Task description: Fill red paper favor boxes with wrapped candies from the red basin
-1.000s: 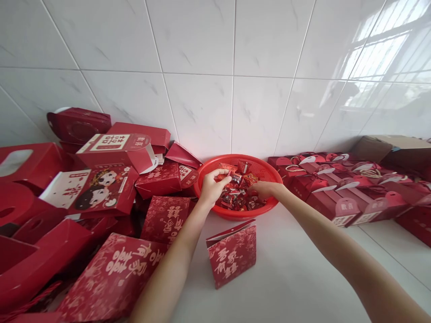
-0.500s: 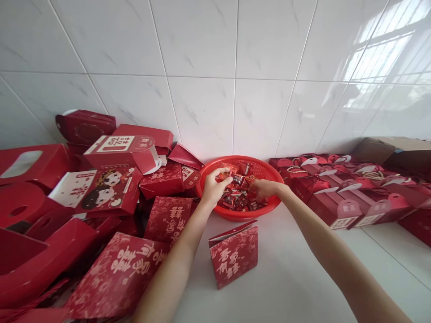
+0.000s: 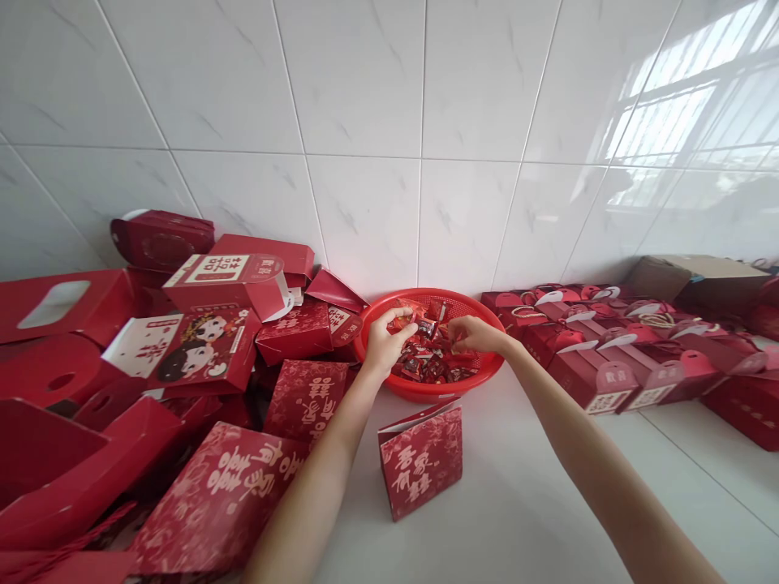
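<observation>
Wrapped candies (image 3: 433,369) in red and dark wrappers lie in a red plastic basket (image 3: 426,396) against the wall. Over the basket's left part, my left hand (image 3: 389,337) is closed on small wrapped candies near its thumb and fingertips. My right hand (image 3: 473,334) is over the right part, its fingers curled together; what they hold, if anything, is too small to make out. In front of the basket a red paper box (image 3: 421,462) with pale lettering stands upright, its top slightly parted.
Red boxes and bags (image 3: 210,357) are heaped at the left, reaching the basket's side. Rows of closed red gift boxes (image 3: 608,349) stand at the right, with a brown carton (image 3: 694,276) behind them. A tiled wall rises behind everything.
My right hand has lifted slightly out of the candies, its fingers drawn together. My left hand stays nearly in place. The whole view has shifted a little.
</observation>
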Available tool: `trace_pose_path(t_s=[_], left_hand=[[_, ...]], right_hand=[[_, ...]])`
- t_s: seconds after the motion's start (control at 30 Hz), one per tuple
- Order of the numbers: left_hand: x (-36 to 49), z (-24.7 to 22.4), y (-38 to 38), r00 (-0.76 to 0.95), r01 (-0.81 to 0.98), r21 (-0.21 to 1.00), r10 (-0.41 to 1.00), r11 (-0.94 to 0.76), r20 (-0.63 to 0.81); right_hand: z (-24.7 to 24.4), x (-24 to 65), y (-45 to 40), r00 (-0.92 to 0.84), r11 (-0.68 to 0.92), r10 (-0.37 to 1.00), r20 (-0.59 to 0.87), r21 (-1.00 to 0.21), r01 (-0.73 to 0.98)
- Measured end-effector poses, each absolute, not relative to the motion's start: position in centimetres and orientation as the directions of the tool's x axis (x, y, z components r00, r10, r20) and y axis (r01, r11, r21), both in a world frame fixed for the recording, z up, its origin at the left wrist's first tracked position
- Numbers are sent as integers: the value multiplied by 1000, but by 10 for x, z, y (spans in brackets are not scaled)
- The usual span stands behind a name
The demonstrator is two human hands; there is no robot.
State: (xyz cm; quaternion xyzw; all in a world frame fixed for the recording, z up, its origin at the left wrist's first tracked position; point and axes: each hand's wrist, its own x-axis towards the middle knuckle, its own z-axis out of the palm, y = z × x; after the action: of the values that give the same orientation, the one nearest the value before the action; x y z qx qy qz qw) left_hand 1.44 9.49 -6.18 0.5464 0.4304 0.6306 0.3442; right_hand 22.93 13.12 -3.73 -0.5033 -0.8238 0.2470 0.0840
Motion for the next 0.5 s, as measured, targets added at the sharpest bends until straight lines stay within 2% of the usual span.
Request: trace_pose_path(t_s=[0.07,0.13,0.17,0.23,0.3,0.4,0.5], left_hand=[[14,-61,95,-173,38,913,897,-407,407],[14,-61,95,-184,41,907,889,-420,420],[14,-61,95,-189,43,904,885,-425,425],[15,-60,94,-197,52,901,880,-431,432],[15,-57,93,-200,69,897,875,-436,440],[13,-47,87,-192,108,883,862,-457,470],[7,-30,76,-166,150,855,840,-497,517]], right_hand=[[-31,233,124,-473,351,881,9,-683,641],[-24,236,116,-444,306,886,133,-887,346],[-21,237,112,-427,284,885,186,-942,178],[-13,237,102,-430,273,863,265,-961,-44],[-6,232,89,-490,292,811,319,-947,-134],[4,223,64,-635,338,688,350,-930,-147],[18,217,34,-770,464,531,354,-882,-85]])
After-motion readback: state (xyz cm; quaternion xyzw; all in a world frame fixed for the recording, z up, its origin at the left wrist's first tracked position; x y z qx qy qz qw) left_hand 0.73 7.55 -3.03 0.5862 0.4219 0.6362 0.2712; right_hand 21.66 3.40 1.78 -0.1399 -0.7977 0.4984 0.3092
